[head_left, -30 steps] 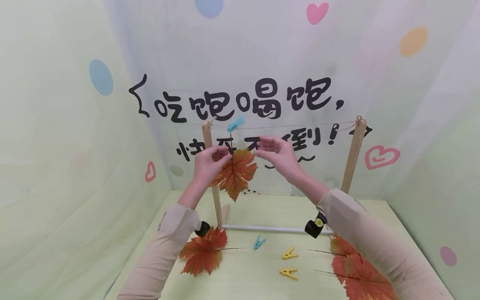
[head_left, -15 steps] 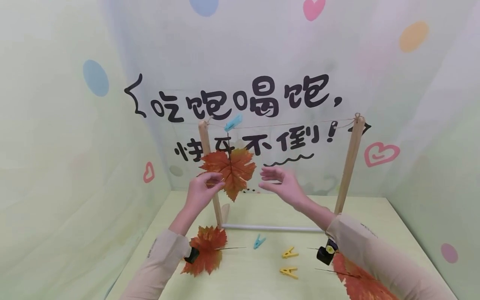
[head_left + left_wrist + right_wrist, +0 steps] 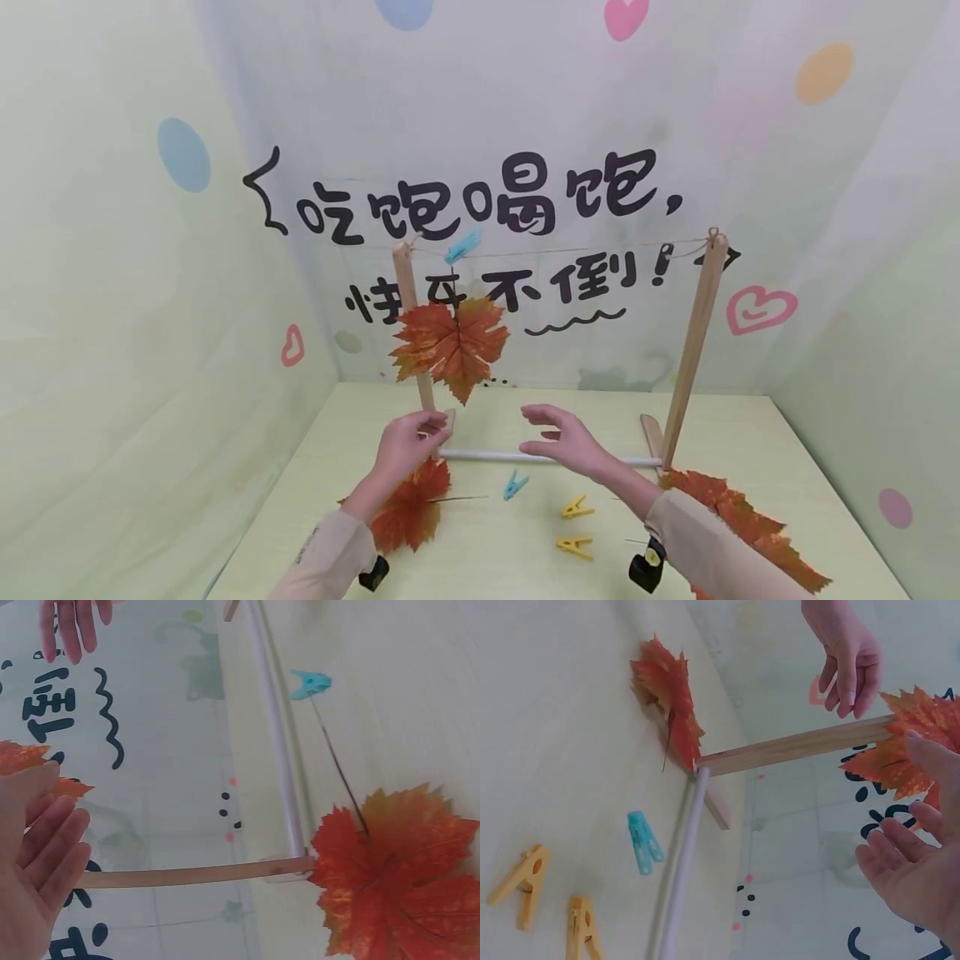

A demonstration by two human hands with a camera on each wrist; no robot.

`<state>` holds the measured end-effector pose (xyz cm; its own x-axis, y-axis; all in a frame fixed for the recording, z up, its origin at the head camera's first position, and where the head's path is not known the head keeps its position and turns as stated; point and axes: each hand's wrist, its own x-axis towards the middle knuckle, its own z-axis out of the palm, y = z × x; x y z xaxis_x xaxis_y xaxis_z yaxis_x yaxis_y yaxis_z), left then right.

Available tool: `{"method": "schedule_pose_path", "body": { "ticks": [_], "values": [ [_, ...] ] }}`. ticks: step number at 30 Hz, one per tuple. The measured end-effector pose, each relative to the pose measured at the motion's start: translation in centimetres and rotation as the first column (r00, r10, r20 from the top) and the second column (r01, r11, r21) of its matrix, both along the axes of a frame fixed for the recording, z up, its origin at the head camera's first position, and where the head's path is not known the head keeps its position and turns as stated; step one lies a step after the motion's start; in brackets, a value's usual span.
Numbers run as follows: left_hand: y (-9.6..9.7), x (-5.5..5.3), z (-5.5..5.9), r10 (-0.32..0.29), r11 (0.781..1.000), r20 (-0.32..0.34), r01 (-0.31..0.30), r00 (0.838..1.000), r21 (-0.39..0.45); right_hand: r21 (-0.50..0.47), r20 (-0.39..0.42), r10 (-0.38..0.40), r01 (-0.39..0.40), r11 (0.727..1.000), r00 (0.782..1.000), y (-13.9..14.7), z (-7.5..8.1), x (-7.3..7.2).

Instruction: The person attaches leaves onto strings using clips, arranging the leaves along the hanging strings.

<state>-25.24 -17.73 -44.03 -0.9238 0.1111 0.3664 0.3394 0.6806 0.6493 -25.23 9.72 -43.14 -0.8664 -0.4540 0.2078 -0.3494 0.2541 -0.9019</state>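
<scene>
An orange-red maple-like leaf [image 3: 453, 346] hangs by its stem from a blue clothespin [image 3: 462, 247], which is clipped on a thin string [image 3: 585, 250] near the left post. Below that leaf, my left hand [image 3: 407, 447] is held with its fingers loosely bent and nothing between them. Across from it my right hand [image 3: 566, 442] is in the air, thumb apart from the relaxed fingers, holding nothing. On the table under my left arm lies another red leaf [image 3: 397, 877], its stem pointing toward a second blue clothespin [image 3: 644, 841].
The string runs between two wooden posts [image 3: 697, 350], joined at the bottom by a white rod [image 3: 487, 455]. Two yellow clothespins [image 3: 576, 506] lie on the table [image 3: 480, 550]. More red leaves [image 3: 738, 521] are at the right, partly under my right sleeve. Printed cloth walls surround the table.
Both hands have dropped from beside the hanging leaf toward the table, moving away from it. The leaf stays hanging from the clothespin on the string.
</scene>
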Motion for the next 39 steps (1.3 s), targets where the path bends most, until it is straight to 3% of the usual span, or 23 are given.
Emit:
{"method": "schedule_pose_path", "body": {
  "ticks": [9,19,31,39],
  "values": [
    [-0.9,0.4,-3.8,-0.024,1.000,0.132,0.026,0.991,-0.013,0.069,0.055,0.033,-0.037,0.997,0.998,0.6,-3.0,-0.4],
    [-1.2,0.3,-7.4,-0.051,0.997,0.219,0.064,0.974,-0.053,0.071,0.090,0.042,-0.048,0.996,0.995,1.1,-4.9,-0.8],
    [-1.0,0.2,-9.9,-0.160,0.977,0.284,0.194,0.945,-0.093,0.072,0.128,0.028,-0.037,0.997,0.991,0.9,-6.8,-0.9],
    [-0.6,0.2,-10.9,-0.187,0.973,0.306,0.219,0.934,-0.075,0.043,0.165,0.033,-0.040,0.998,0.986,0.8,-8.5,-0.9]
  ]
}}
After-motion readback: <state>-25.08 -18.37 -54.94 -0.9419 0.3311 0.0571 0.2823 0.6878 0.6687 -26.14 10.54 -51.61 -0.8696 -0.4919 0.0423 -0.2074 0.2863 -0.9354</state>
